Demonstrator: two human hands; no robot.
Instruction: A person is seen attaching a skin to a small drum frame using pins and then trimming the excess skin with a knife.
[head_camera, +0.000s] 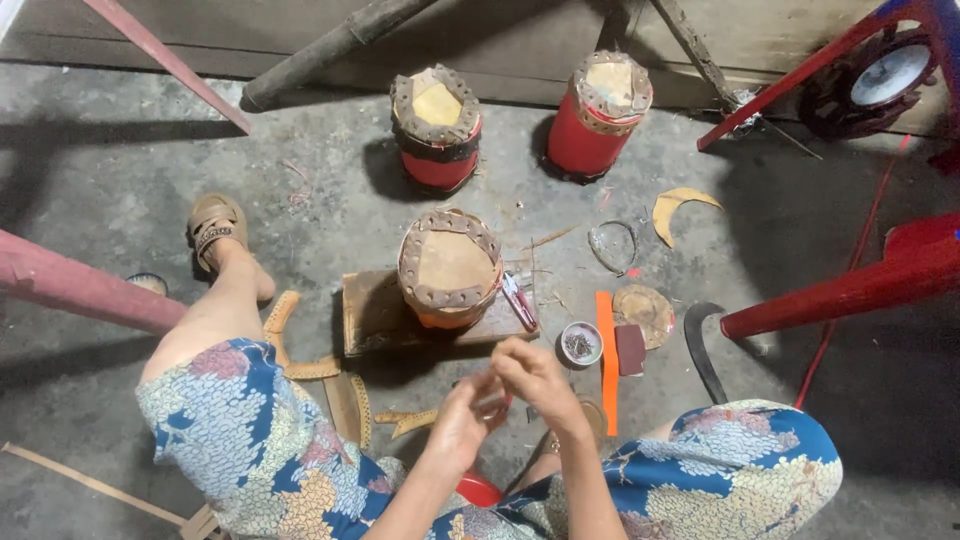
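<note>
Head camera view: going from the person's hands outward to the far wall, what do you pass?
Hands → small round tin of tacks → drum on a wooden block → two red drums → wooden wall.

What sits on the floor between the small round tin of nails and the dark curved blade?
In the head view, an orange strip, a dark red block and a round leather disc lie between the tin and the blade.

A floor-level craft workshop: small red drums (437, 128) with hide tops stand on a bare concrete floor (130, 180) amid hide scraps (682, 208) and a tin of tacks (580, 345).
</note>
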